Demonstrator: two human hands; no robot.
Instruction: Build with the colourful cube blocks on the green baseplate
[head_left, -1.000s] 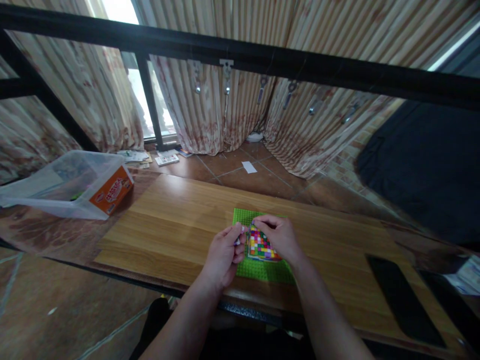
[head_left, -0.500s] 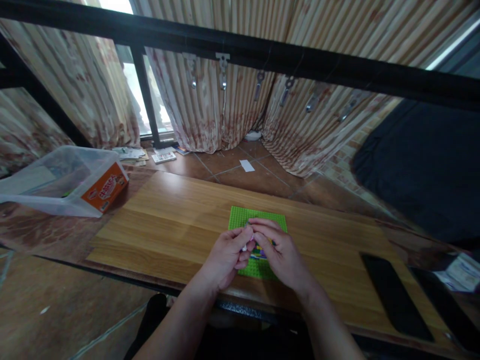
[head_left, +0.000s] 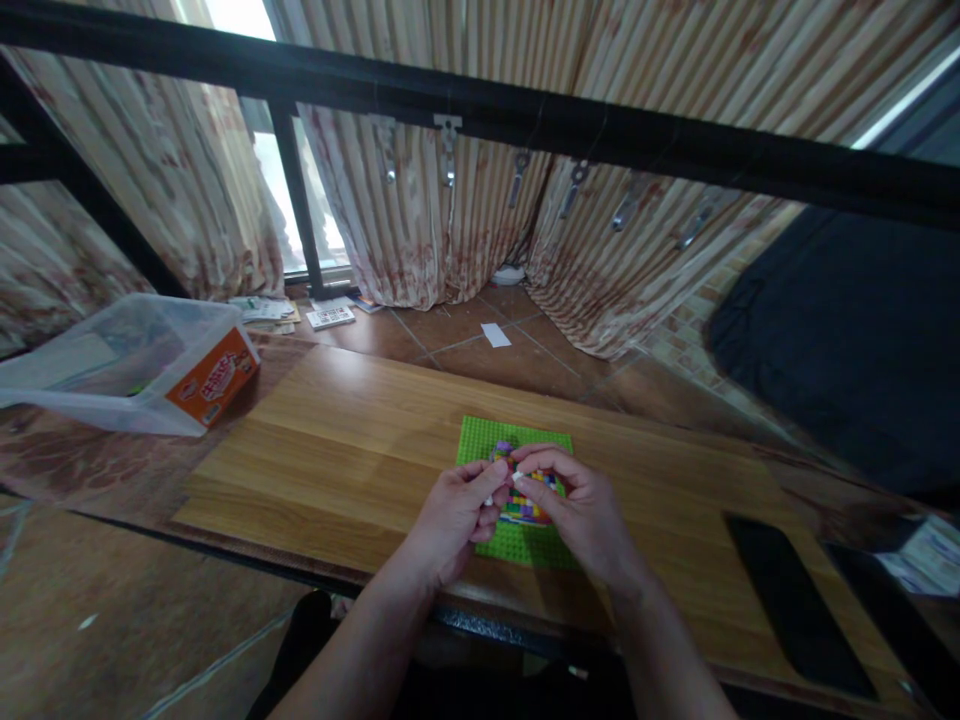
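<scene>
My left hand (head_left: 459, 508) is closed, thumb against its curled fingers, with a bit of a small white piece showing beneath them. My right hand (head_left: 581, 510) pinches a small white toy brick (head_left: 517, 477) between thumb and index finger, close to the left fingertips. Both hands are just above a green studded baseplate (head_left: 517, 550). On that plate lies a patch of small bricks (head_left: 531, 510) in purple, yellow, red, white and blue, partly covered by my hands. A purple brick (head_left: 504, 447) shows beyond my left thumb.
The plate rests on a wooden board (head_left: 322, 440) on the table. At the left stands a clear plastic bin (head_left: 142, 410) with an orange label. A black phone-like slab (head_left: 799, 605) lies at the right. A dark metal bar (head_left: 480, 95) crosses in front of the curtains.
My right fingers have drawn slightly apart from the left ones, and the white brick now shows in their pinch. More of the coloured bricks has come into view.
</scene>
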